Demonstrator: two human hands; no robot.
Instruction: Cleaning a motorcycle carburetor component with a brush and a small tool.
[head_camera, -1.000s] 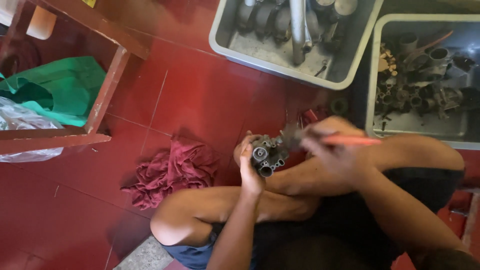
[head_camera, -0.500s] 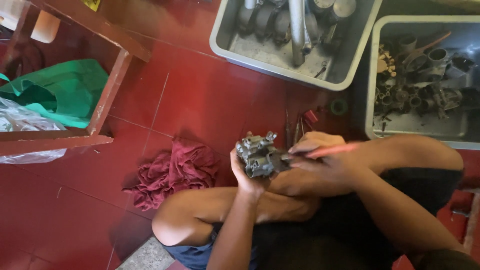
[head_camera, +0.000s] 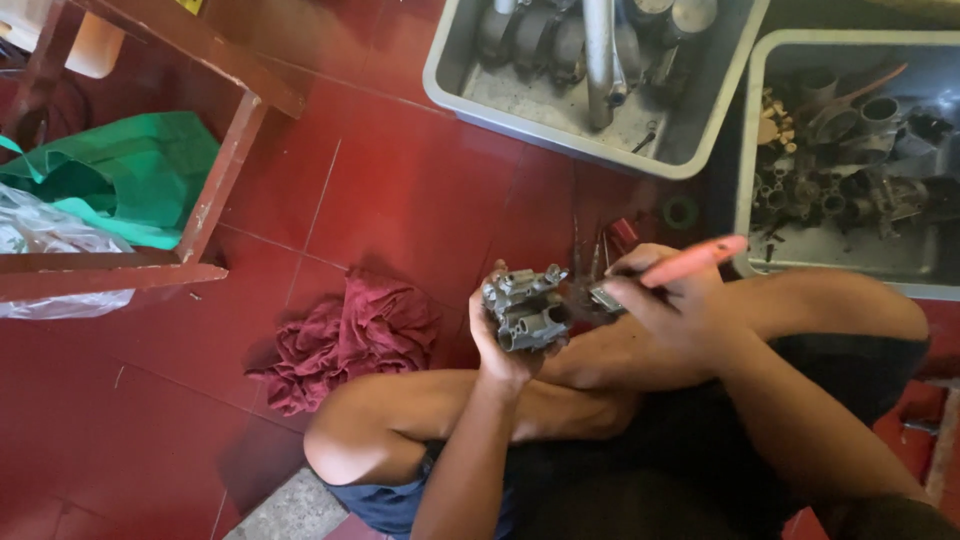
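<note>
I sit cross-legged on a red tiled floor. My left hand (head_camera: 497, 352) grips a small grey metal engine part (head_camera: 527, 307), a carburettor-like body with tubes and lugs, held above my knees. My right hand (head_camera: 672, 308) is closed on a brush-like tool with an orange-red handle (head_camera: 693, 261); its dark working end touches the right side of the metal part. Both hands are close together over my lap.
A crumpled dark red rag (head_camera: 350, 338) lies on the floor by my left knee. Two grey plastic trays (head_camera: 470, 95) (head_camera: 745, 160) with metal parts stand ahead. A wooden frame (head_camera: 215, 190), green bag (head_camera: 130, 175) and clear plastic are at left. A small green ring (head_camera: 681, 212) lies near the trays.
My left hand has turned the metal part, so a different face shows now. The right hand with the orange-handled tool has stayed against it.
</note>
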